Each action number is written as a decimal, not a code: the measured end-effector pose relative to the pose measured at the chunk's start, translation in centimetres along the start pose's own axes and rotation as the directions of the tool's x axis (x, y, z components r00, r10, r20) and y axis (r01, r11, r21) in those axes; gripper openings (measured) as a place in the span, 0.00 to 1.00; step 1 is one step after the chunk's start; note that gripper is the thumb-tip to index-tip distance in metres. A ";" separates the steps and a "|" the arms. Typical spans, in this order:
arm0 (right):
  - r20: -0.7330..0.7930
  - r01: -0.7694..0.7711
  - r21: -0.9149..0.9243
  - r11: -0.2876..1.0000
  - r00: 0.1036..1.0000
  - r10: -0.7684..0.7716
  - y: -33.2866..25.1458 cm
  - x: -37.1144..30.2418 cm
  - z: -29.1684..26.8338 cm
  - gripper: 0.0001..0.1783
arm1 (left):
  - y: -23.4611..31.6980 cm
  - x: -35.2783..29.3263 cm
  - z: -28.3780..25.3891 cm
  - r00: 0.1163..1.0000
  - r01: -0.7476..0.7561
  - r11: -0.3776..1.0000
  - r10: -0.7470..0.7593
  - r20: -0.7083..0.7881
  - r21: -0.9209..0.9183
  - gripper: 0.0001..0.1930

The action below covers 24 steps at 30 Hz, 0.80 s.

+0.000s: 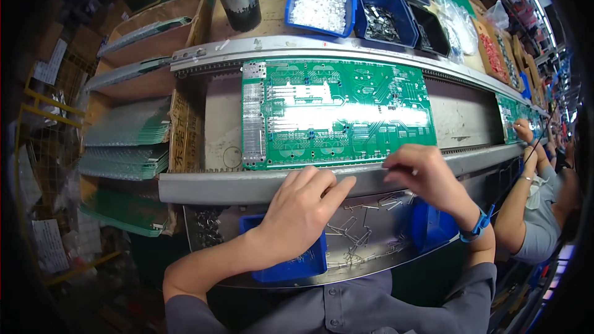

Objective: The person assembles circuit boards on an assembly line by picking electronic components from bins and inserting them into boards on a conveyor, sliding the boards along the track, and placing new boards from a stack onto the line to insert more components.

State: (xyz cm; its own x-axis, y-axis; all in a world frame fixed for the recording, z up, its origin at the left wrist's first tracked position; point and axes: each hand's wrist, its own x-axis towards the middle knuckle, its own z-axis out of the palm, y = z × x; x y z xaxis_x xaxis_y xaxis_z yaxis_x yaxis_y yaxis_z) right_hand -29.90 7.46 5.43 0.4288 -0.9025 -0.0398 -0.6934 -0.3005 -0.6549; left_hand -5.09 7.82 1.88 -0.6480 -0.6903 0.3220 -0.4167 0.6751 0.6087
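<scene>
A large green circuit board [346,142] lies flat between the two rails of a conveyor in front of me, with bright glare across its middle. My left hand [300,207] rests on the near grey rail [204,187] below the board, fingers bent over it and thumb apart; I see nothing in it. Over the same rail, at the board's near right corner, hovers my right hand [427,173]. Its fingers are loosely curled, with a gap between forefinger and thumb, and no part shows there. A blue band circles my right wrist.
Below the rail, a metal tray [337,256] holds scattered pin-like parts, a blue bin [291,266] and another blue bin [430,226]. White parts fill a far blue bin [318,6]. Boards stack in a carton [185,124] at left. A co-worker's arm [516,201] appears at right.
</scene>
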 end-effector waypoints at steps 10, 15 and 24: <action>-0.186 -0.228 0.165 0.960 0.948 0.257 5.3 -2.4 -3.5 0.06 | -0.3 0.6 -0.6 0.993 0.001 0.995 0.011 0.114 -0.100 0.12; -0.168 -0.300 0.302 0.905 0.918 0.360 8.1 -2.5 -4.8 0.07 | 0.1 2.1 -1.8 0.994 0.102 0.985 -0.096 0.047 -0.142 0.10; -0.192 -0.237 0.378 0.895 0.926 0.326 11.1 -1.9 -5.1 0.04 | 0.5 4.6 -2.5 0.977 0.138 0.974 -0.104 0.184 -0.179 0.06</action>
State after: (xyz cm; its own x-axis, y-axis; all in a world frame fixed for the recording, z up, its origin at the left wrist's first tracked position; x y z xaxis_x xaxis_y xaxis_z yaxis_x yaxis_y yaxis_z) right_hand -41.35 4.24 2.04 0.0594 -0.9926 -0.1056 -0.5031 0.0616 -0.8620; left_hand -6.73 4.34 5.47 -0.7071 -0.6972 0.1181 -0.3807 0.5160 0.7674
